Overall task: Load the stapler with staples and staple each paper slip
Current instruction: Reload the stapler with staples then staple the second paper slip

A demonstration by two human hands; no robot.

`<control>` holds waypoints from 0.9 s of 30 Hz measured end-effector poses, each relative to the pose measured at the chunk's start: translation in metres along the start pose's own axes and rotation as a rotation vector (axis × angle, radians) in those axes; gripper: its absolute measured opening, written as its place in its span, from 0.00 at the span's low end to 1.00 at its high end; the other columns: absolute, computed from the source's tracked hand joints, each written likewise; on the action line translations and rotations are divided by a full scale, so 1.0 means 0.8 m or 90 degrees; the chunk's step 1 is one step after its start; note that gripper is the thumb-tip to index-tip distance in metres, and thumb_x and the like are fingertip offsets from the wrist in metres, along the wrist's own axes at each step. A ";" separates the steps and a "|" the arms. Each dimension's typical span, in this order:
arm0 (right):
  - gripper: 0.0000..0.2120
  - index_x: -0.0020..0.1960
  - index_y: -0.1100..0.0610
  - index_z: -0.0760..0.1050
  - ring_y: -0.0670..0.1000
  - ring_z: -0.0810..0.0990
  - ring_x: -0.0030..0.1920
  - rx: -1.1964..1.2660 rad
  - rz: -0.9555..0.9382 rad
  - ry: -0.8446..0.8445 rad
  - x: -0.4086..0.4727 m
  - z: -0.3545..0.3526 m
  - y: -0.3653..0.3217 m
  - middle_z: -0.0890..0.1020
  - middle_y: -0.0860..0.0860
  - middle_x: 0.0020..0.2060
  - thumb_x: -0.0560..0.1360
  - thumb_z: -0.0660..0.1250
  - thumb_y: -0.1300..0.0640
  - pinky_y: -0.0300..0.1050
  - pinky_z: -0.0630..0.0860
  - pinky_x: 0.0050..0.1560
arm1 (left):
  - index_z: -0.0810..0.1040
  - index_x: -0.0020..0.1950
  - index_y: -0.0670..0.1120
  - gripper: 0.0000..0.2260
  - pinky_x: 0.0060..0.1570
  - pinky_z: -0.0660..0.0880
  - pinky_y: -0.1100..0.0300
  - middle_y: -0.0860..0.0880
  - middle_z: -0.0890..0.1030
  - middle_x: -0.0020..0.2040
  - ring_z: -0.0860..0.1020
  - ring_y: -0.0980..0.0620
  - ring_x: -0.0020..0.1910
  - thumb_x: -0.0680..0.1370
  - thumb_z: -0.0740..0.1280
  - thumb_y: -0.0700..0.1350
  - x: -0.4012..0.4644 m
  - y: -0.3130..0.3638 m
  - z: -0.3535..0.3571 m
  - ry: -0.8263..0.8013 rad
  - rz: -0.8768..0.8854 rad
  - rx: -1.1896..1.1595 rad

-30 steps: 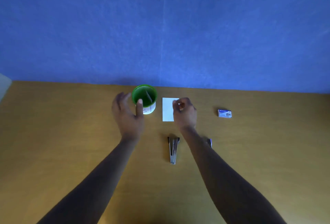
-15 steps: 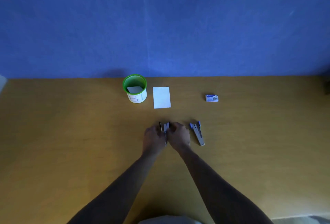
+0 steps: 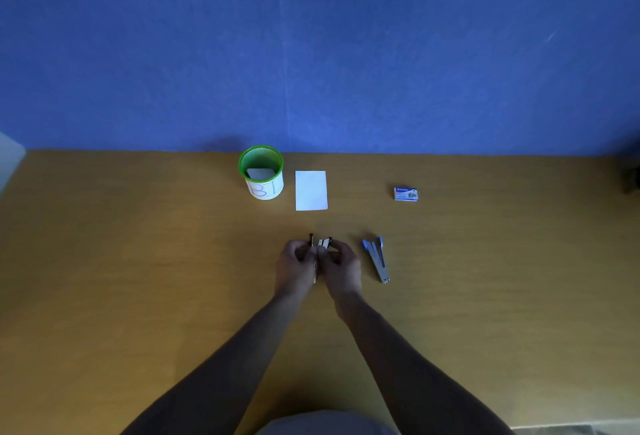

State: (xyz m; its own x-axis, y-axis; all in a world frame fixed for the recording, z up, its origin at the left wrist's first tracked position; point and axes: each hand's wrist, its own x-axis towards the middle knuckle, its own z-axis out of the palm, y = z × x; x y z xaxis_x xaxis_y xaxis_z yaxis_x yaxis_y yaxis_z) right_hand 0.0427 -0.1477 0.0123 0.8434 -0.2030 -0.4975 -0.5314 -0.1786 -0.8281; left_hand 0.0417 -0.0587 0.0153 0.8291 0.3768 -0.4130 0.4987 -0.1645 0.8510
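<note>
**Both hands on the stapler, opening it to load**

I have my left hand (image 3: 297, 266) and right hand (image 3: 341, 266) close together at the middle of the bench (image 3: 138, 261), fingers curled round the stapler (image 3: 323, 244), whose dark front end pokes out between them. I judge the two-handed grip is for spreading it open to take staples. The staple box (image 3: 405, 194) sits well apart, far right, not yet fetched. A second grey-blue stapler (image 3: 376, 258) lies just right of my hands. The paper slip (image 3: 311, 190) lies flat beyond, beside the green cup (image 3: 261, 171), which holds more paper.
</note>
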 end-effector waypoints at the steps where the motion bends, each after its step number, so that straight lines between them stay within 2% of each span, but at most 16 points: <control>1: 0.13 0.60 0.55 0.79 0.53 0.84 0.44 0.021 0.007 -0.005 0.000 0.000 -0.001 0.86 0.54 0.45 0.77 0.69 0.54 0.49 0.80 0.45 | 0.79 0.50 0.45 0.04 0.30 0.70 0.71 0.52 0.80 0.39 0.77 0.59 0.35 0.78 0.67 0.43 0.000 0.001 0.002 -0.002 0.003 -0.003; 5: 0.10 0.52 0.58 0.81 0.53 0.82 0.41 0.032 -0.005 -0.028 0.000 -0.001 -0.010 0.85 0.57 0.42 0.78 0.67 0.52 0.54 0.80 0.45 | 0.80 0.49 0.43 0.08 0.28 0.68 0.70 0.47 0.80 0.38 0.76 0.53 0.33 0.80 0.63 0.44 0.000 0.004 0.012 0.004 0.040 0.018; 7: 0.11 0.49 0.59 0.80 0.55 0.82 0.42 0.011 -0.018 -0.028 0.000 -0.002 -0.015 0.85 0.57 0.41 0.79 0.66 0.51 0.55 0.80 0.46 | 0.80 0.48 0.41 0.10 0.33 0.69 0.63 0.46 0.80 0.38 0.76 0.50 0.35 0.80 0.62 0.44 0.001 0.005 0.015 0.007 0.045 0.013; 10: 0.12 0.51 0.59 0.77 0.57 0.82 0.47 -0.021 -0.022 -0.015 -0.002 -0.001 -0.019 0.84 0.56 0.45 0.79 0.64 0.49 0.52 0.77 0.46 | 0.79 0.48 0.41 0.10 0.40 0.71 0.57 0.45 0.81 0.42 0.78 0.47 0.42 0.81 0.61 0.45 0.003 0.012 0.020 0.027 0.021 0.004; 12: 0.13 0.53 0.59 0.76 0.56 0.81 0.49 -0.046 -0.029 0.000 -0.004 0.002 -0.021 0.84 0.55 0.47 0.80 0.63 0.49 0.47 0.75 0.46 | 0.78 0.48 0.42 0.09 0.42 0.70 0.57 0.46 0.80 0.42 0.78 0.45 0.44 0.81 0.61 0.45 0.004 0.014 0.022 0.041 0.009 0.003; 18: 0.14 0.54 0.63 0.75 0.62 0.80 0.52 -0.109 -0.077 0.042 -0.008 -0.003 -0.034 0.83 0.60 0.49 0.81 0.62 0.52 0.54 0.76 0.51 | 0.77 0.49 0.39 0.14 0.41 0.69 0.56 0.41 0.81 0.45 0.78 0.41 0.46 0.82 0.59 0.47 0.002 0.024 0.024 0.090 -0.025 -0.002; 20: 0.12 0.52 0.64 0.73 0.64 0.80 0.51 -0.088 -0.099 0.076 -0.014 -0.005 -0.035 0.82 0.62 0.47 0.81 0.61 0.54 0.57 0.76 0.51 | 0.77 0.49 0.38 0.18 0.41 0.69 0.54 0.40 0.80 0.45 0.77 0.40 0.44 0.82 0.56 0.50 0.007 0.030 0.021 0.147 -0.087 -0.018; 23: 0.11 0.51 0.59 0.74 0.59 0.81 0.49 -0.028 -0.127 0.036 -0.029 -0.005 -0.032 0.83 0.57 0.46 0.80 0.64 0.51 0.57 0.77 0.53 | 0.77 0.43 0.39 0.15 0.31 0.69 0.58 0.41 0.78 0.39 0.75 0.44 0.34 0.82 0.58 0.47 0.013 0.038 0.014 0.124 -0.131 -0.125; 25: 0.14 0.49 0.56 0.75 0.55 0.82 0.49 0.031 -0.123 -0.003 -0.038 -0.007 -0.031 0.83 0.53 0.46 0.77 0.67 0.45 0.59 0.77 0.56 | 0.78 0.40 0.40 0.13 0.26 0.67 0.62 0.43 0.78 0.34 0.73 0.47 0.29 0.81 0.59 0.44 0.013 0.046 0.008 0.086 -0.122 -0.199; 27: 0.21 0.48 0.54 0.75 0.53 0.82 0.51 0.087 -0.098 -0.020 -0.044 -0.010 -0.031 0.82 0.51 0.46 0.73 0.67 0.36 0.59 0.78 0.57 | 0.78 0.39 0.42 0.13 0.24 0.68 0.64 0.45 0.79 0.32 0.74 0.49 0.27 0.81 0.60 0.42 0.012 0.055 0.001 0.047 -0.125 -0.277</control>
State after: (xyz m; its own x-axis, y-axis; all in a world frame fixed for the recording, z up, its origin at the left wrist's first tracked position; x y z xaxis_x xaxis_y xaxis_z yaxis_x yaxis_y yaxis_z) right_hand 0.0255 -0.1440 0.0520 0.9172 -0.1534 -0.3678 -0.3817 -0.0727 -0.9214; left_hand 0.0721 -0.0627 0.0485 0.7021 0.4289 -0.5685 0.4790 0.3062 0.8227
